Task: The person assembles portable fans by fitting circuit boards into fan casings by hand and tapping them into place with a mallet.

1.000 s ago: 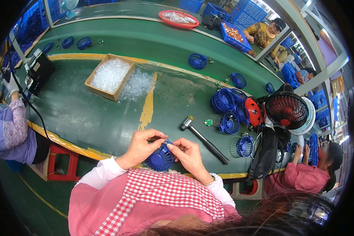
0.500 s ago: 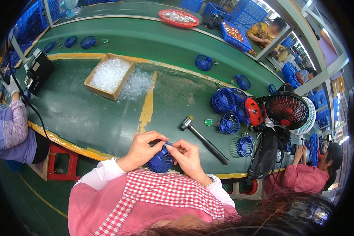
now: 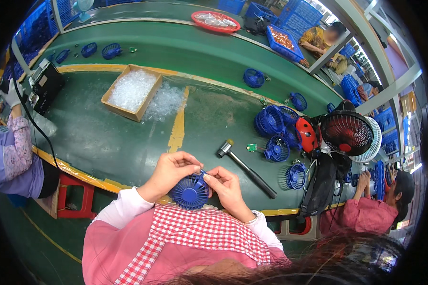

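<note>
Your left hand (image 3: 169, 172) and right hand (image 3: 226, 184) both grasp the round blue fan grille (image 3: 190, 192), held at the near edge of the green workbench (image 3: 104, 137), close to your chest. Fingertips of both hands pinch at the grille's upper rim, where a small blue piece sits between them; what that piece is cannot be made out. In my judgement, you should keep the grille steady with the left hand and let the right do the fine seating, pressing squarely rather than at an angle. The hammer (image 3: 245, 167) lies just to your right on the bench, untouched. A stack of finished blue grilles (image 3: 271, 121) stands further right, well apart.
</note>
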Available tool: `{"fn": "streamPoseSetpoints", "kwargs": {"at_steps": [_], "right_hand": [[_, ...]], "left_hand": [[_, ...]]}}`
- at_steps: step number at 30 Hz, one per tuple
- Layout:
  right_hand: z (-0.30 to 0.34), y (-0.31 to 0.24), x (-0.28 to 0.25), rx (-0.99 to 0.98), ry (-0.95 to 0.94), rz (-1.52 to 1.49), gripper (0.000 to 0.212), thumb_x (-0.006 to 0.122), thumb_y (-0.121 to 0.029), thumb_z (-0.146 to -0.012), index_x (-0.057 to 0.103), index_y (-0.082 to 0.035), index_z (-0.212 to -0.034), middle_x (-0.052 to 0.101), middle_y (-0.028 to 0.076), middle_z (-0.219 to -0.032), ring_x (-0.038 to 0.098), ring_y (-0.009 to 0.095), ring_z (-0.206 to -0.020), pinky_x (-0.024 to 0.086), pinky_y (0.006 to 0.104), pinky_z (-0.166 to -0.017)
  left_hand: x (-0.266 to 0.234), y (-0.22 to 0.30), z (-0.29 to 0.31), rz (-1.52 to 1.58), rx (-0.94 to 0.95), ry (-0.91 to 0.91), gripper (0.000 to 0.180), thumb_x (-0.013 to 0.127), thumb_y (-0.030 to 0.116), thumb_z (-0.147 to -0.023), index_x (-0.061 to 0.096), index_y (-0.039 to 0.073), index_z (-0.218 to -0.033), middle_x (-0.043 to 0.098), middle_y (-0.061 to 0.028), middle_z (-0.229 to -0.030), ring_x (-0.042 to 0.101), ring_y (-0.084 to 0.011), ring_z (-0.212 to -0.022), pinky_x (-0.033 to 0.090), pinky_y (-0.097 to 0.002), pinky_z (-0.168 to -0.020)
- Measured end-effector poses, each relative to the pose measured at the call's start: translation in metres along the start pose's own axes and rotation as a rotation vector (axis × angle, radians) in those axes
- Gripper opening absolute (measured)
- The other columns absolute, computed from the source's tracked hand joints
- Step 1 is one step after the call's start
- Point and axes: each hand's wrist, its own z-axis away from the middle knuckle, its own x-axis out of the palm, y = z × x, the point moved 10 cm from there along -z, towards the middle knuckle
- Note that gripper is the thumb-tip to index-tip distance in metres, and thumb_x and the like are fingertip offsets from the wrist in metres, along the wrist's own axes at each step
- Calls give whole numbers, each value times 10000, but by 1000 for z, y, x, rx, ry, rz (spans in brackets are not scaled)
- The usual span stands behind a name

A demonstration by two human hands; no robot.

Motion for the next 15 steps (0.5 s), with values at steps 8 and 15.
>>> {"fn": "streamPoseSetpoints", "kwargs": {"at_steps": [8,15], "right_hand": [[-4,8,-7,8,7,-77,134,608,-132,-911,595,1,-921,610,22,-737,529,64,-558,418,201,-478],[-5,12,-5,36,-26,-60,129,603,-127,-910,594,0,-927,620,29,-748,534,59,-559,423,189,-482]], "left_hand": [[-4,-22,-2,23,-210,-65,229,637,58,-859,630,-33,-1069,670,-85,-946,624,-103,-856,508,-227,-765],[3,-17,-10,-131,-191,-194,202,678,98,-844,679,-17,-1011,677,-63,-931,619,-99,-854,497,-220,-765]]}}
